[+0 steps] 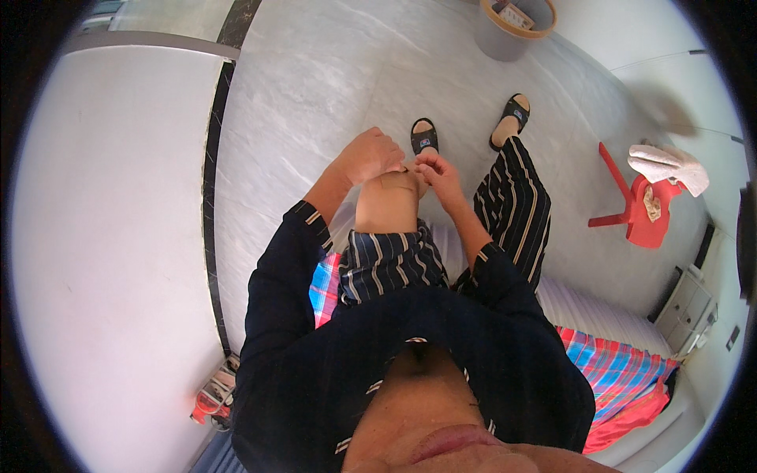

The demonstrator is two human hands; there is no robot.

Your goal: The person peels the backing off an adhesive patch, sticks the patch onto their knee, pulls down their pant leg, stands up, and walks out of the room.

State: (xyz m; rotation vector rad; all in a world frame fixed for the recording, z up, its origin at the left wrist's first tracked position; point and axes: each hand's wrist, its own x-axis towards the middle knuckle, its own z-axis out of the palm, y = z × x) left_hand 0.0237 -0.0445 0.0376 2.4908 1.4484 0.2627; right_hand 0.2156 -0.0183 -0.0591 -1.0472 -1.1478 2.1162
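Note:
My left hand (372,154) is closed and bent over the bare left knee (388,206), its fingertips turned inward and mostly hidden. Opposite it, across the knee, my right hand (439,176) has its thumb and fingers drawn together. A small dark bit shows between the two hands; I cannot make out what it is. Thin, darker lines cross the skin just below the fingers. The striped trouser leg (392,264) is pushed up above that knee, while the other striped trouser leg (516,205) reaches down to the ankle. Dark slippers (424,137) are on both feet.
A grey bin (505,41) with a tan rim stands at the far right. Further right, a red plastic stool (653,217) lies near the wall with a pale cloth (669,167). Plaid bedding (611,370) is beneath me. A white panel (118,213) borders the left side.

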